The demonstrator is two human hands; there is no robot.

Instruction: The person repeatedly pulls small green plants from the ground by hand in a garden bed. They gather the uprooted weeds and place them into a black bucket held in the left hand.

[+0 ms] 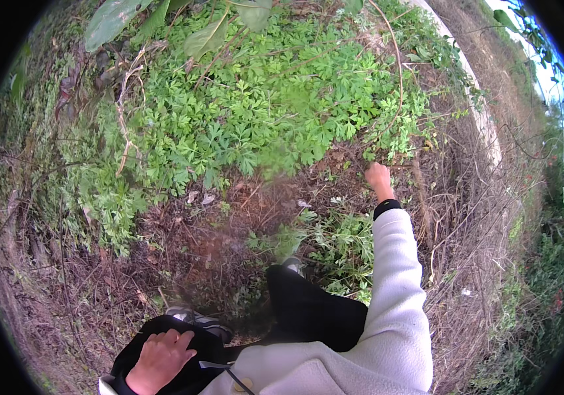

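Observation:
My right hand (378,177) is reached out to the ground with its fingers curled, at the lower right edge of a dense patch of leafy green plants (262,103). Leafy stems (396,140) rise just beyond the knuckles; whether the fingers hold one is hidden. Resting on my bent left knee, my left hand (162,359) has loosely bent fingers and holds nothing. Between my right forearm and right shoe lies a heap of leafy green cuttings (343,242), partly covered by the sleeve and trouser leg.
Brown soil with dry litter (213,256) lies before my shoes (200,321). Large leaves (114,22) and a thin bent stem (396,54) hang close overhead. A dry twig (123,108) crosses the left of the patch. A pale concrete edge (477,103) curves along the right, beyond dry brush (464,207).

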